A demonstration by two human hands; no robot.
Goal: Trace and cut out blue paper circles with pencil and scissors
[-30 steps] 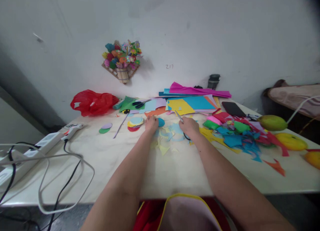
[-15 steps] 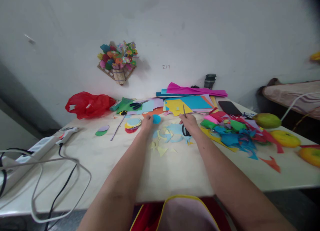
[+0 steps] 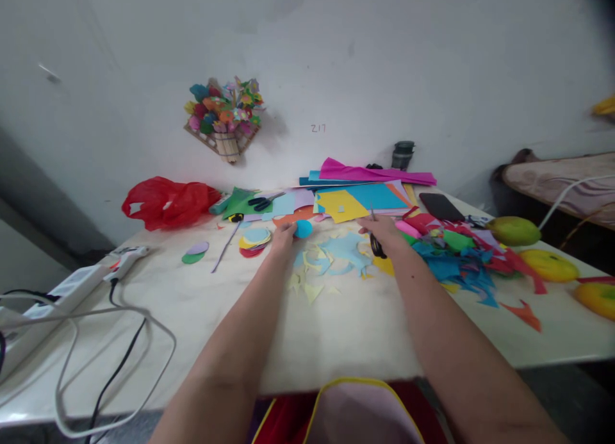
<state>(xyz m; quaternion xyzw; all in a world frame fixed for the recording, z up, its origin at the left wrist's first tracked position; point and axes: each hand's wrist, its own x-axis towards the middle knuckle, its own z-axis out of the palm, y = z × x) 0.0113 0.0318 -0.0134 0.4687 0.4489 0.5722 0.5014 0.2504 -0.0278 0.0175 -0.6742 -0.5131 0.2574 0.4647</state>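
Observation:
Between the fingers of my left hand (image 3: 283, 236) is a blue paper circle (image 3: 303, 229), held by its left edge just above the table. My right hand (image 3: 382, 231) is closed on a pair of scissors (image 3: 377, 245); the dark handle hangs below the palm and the thin blades point up past the fingers. Left of my left hand lies a pile of paper circles (image 3: 256, 238), pale blue on top, then yellow and red. Light blue paper scraps (image 3: 343, 252) and pale yellow scraps (image 3: 311, 293) are spread on the table between my forearms.
Paper sheets (image 3: 379, 196) lie at the back, by a second pair of scissors (image 3: 262, 202). A heap of coloured scraps (image 3: 456, 258), a black phone (image 3: 441, 207) and fruit (image 3: 548, 265) are on the right. A red plastic bag (image 3: 168, 204) and power strip (image 3: 62, 293) sit left.
My right hand has moved right with the scissors, away from the blue circle and over the edge of the scrap heap. My left hand has shifted slightly right, still holding the circle.

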